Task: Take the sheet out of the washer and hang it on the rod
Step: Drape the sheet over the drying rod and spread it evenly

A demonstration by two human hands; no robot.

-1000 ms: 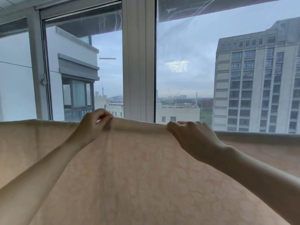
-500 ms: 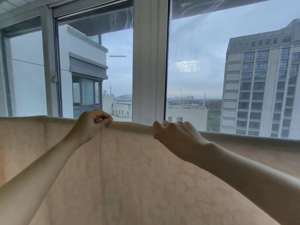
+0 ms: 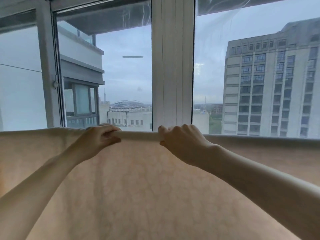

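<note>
A pale peach sheet [image 3: 147, 187] with a faint round pattern hangs draped across the whole width of the head view, its top fold running level just below the window. The rod lies hidden under that fold. My left hand [image 3: 98, 140] grips the fold left of centre, fingers curled over the top and thumb underneath. My right hand [image 3: 180, 141] grips the same fold a short way to the right, fingers curled over it. The washer is out of view.
Directly behind the sheet stands a large window with a white centre post [image 3: 172, 66] and a grey frame [image 3: 48, 66] at the left. Beyond the glass are a tall building [image 3: 270, 84] and the city skyline.
My right hand has slid left along the top fold, closer to my left hand. The view has shifted, so the window post sits further right.
</note>
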